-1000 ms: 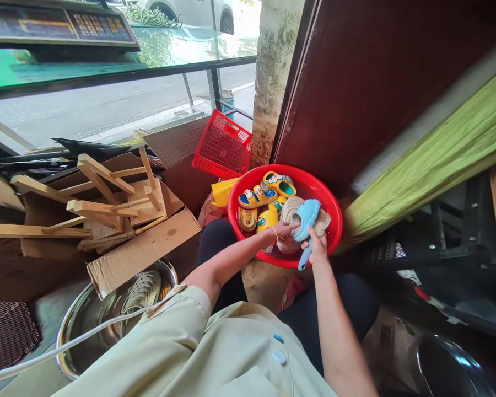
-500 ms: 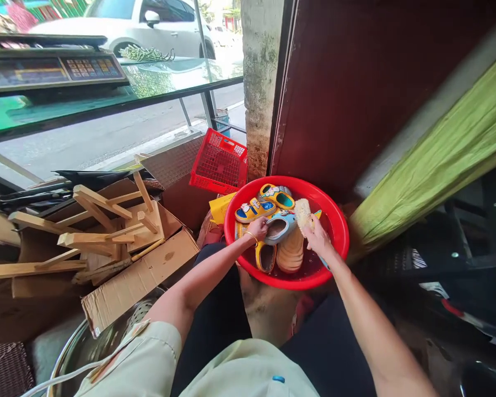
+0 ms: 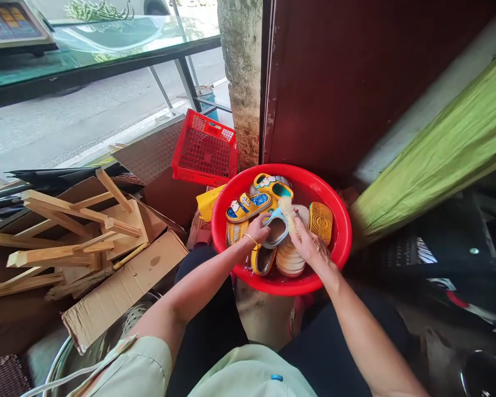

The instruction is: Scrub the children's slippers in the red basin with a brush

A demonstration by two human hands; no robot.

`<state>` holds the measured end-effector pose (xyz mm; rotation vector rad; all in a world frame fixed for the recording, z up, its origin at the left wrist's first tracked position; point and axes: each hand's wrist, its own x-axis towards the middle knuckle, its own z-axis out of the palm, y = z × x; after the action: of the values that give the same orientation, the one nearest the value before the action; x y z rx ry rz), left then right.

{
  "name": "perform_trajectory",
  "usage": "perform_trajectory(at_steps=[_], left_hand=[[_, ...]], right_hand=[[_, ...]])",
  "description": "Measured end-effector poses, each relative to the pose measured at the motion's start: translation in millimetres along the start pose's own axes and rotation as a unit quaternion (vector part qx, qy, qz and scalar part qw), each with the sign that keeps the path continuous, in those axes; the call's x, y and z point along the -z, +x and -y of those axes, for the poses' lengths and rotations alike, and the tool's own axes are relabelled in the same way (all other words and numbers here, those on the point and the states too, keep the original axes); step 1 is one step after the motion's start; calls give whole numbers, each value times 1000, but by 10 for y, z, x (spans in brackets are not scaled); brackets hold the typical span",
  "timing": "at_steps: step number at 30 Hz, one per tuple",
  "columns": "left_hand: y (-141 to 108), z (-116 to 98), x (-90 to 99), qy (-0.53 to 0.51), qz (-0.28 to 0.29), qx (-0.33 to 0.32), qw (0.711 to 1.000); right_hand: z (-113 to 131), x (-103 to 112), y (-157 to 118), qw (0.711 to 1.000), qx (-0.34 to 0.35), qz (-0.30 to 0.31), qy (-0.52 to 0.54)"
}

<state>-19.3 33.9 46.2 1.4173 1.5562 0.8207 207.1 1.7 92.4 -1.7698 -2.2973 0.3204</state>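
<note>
The red tub holds yellow sandals and the light blue shoe, which the left hand grips. The right hand clasps a pale-bristled brush against the shoe, or seemingly so; its fingers hide the handle.

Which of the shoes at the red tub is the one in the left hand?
The light-blue shoe, gripped by the left hand; the shoes around it are yellow or pale.
</note>
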Motion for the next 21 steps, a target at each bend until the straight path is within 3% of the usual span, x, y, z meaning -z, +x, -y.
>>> perform_trajectory(at_steps=[5, 9, 11, 13, 17, 21], left_hand=[[-175, -137, 51, 50, -121, -215, 968], [-276, -148, 60, 86, -170, -300, 935], [-309, -101, 36, 100, -180, -299, 932], [-337, -36, 2, 112, -171, -287, 936], [-365, 83, -77, 125, -108, -227, 960], [-292, 154, -105, 113, -49, -120, 985]], right_hand=[[-88, 228, -43, 994, -101, -44, -23], [101, 223, -205, 999, -26, -48, -3], [180, 173, -251, 1000, 4, -12, -27], [143, 148, -243, 998, -15, 14, -58], [-80, 142, -198, 996, -67, -2, -52], [81, 6, -280, 999, 4, 20, -36]])
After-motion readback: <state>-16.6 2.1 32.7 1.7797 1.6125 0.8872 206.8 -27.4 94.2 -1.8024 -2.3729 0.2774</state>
